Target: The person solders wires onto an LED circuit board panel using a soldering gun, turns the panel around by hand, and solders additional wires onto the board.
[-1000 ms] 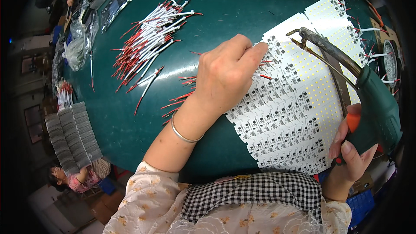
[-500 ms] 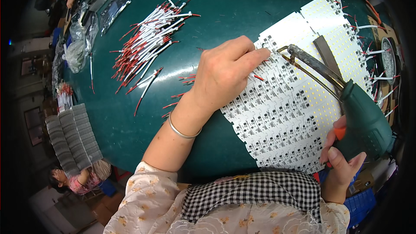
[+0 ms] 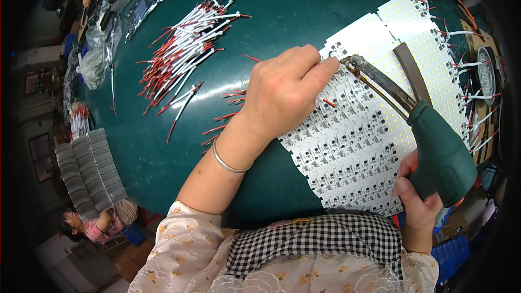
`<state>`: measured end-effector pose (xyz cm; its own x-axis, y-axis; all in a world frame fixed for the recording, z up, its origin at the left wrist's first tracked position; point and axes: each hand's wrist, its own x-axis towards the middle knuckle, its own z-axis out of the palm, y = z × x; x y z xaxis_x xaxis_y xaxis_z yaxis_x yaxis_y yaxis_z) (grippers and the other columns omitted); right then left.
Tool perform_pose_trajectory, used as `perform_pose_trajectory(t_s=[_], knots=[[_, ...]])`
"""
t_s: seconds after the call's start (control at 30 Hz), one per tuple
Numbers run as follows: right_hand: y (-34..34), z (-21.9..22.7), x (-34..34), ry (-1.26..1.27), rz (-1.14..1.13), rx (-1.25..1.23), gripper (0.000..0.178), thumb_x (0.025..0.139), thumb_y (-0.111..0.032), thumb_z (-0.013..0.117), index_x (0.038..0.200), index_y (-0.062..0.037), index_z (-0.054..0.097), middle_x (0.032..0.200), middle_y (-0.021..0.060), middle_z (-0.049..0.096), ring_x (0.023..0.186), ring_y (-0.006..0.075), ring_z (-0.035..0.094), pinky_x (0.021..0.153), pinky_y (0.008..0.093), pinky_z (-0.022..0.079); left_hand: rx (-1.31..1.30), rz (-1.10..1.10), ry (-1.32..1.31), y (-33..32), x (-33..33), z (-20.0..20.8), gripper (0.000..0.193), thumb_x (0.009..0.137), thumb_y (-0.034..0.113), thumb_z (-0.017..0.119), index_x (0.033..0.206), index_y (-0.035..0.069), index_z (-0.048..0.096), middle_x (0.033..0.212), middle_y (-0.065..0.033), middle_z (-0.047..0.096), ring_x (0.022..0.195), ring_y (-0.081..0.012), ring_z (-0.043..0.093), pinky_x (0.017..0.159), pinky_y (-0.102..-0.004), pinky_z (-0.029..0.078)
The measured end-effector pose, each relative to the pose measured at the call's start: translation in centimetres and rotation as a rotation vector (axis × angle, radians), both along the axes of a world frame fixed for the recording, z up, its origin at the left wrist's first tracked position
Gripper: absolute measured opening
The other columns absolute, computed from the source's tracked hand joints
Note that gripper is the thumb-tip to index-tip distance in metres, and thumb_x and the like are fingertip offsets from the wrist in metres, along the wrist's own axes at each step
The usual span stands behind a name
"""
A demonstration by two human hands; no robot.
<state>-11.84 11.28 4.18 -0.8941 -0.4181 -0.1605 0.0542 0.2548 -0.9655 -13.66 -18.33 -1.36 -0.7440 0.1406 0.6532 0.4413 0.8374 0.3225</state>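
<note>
My left hand (image 3: 285,92) is closed in a pinch over the far left part of a white circuit board sheet (image 3: 374,157). A red wire end (image 3: 329,102) sticks out below its fingertips; the rest of that wire is hidden. My right hand (image 3: 415,195) grips a green soldering gun (image 3: 442,152) at the near right. Its dark, worn tip reaches left to the board, close beside my left fingertips. Rows of small dark components and yellow squares cover the sheet. A flat brown strip (image 3: 412,73) lies across it behind the gun.
A pile of red and white wires (image 3: 184,49) lies on the green table (image 3: 260,16) at left. More red wire ends (image 3: 220,116) show beside my left forearm. A coiled solder spool (image 3: 485,76) is at right. Grey stacked strips (image 3: 89,173) and a seated person (image 3: 103,225) are at far left.
The soldering gun has moved left and slightly toward me, bringing its tip nearer my left fingertips. My left hand and the red wire end have shifted slightly right.
</note>
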Motion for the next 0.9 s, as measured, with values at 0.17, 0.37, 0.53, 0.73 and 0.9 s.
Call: perform_pose_trajectory(t_s=[0.17, 0.37, 0.53, 0.73, 0.9], knots=[[-1.3, 1.3, 0.1, -0.07, -0.243, -0.055, 0.064, 0.076, -0.017, 0.073, 0.125, 0.0102, 0.043, 0.077, 0.0105, 0.056, 0.052, 0.0118, 0.053, 0.045, 0.0221, 0.044, -0.007, 0.014, 0.049, 0.2, -0.2, -0.5, 0.022, 0.067, 0.0, 0.062, 0.088, 0.005, 0.066, 0.07, -0.0042, 0.051, 0.058, -0.0181, 0.055, 0.045, -0.0316, 0.044], [-1.4, 2.2, -0.9, -0.058, -0.237, -0.166, 0.07, 0.076, -0.024, 0.077, 0.123, 0.0132, 0.041, 0.07, 0.0101, 0.055, 0.045, 0.0113, 0.05, 0.041, 0.0218, 0.042, -0.045, 0.017, 0.046, 0.1, 0.0, -0.3, 0.021, 0.068, 0.002, 0.062, 0.088, 0.004, 0.066, 0.07, -0.0045, 0.051, 0.058, -0.0183, 0.054, 0.045, -0.0315, 0.043], [-0.9, 1.6, -0.3, -0.035, -0.259, -0.184, 0.067, 0.075, -0.02, 0.076, 0.122, 0.0119, 0.042, 0.07, 0.0102, 0.055, 0.046, 0.0115, 0.051, 0.041, 0.0223, 0.043, -0.046, 0.023, 0.035, 0.3, 0.0, -0.1, 0.022, 0.067, 0.0, 0.062, 0.089, 0.004, 0.066, 0.071, -0.0048, 0.051, 0.059, -0.0189, 0.055, 0.046, -0.0323, 0.044], [-1.4, 0.3, 0.2, -0.042, -0.146, -0.134, 0.053, 0.077, -0.006, 0.068, 0.124, 0.0081, 0.046, 0.093, 0.0133, 0.056, 0.058, 0.013, 0.055, 0.046, 0.024, 0.048, -0.021, 0.03, 0.048, 0.4, 0.0, -0.2, 0.024, 0.066, -0.002, 0.062, 0.089, 0.005, 0.067, 0.071, -0.0047, 0.051, 0.059, -0.0193, 0.056, 0.046, -0.0327, 0.044], [-0.9, -0.1, 0.0, -0.006, -0.079, -0.104, 0.056, 0.077, -0.008, 0.069, 0.126, 0.0074, 0.045, 0.086, 0.0121, 0.056, 0.057, 0.0126, 0.055, 0.046, 0.0232, 0.047, -0.029, 0.026, 0.041, 0.5, -0.1, -0.1, 0.023, 0.067, -0.001, 0.062, 0.089, 0.005, 0.067, 0.071, -0.0046, 0.051, 0.059, -0.0191, 0.055, 0.046, -0.0323, 0.044]])
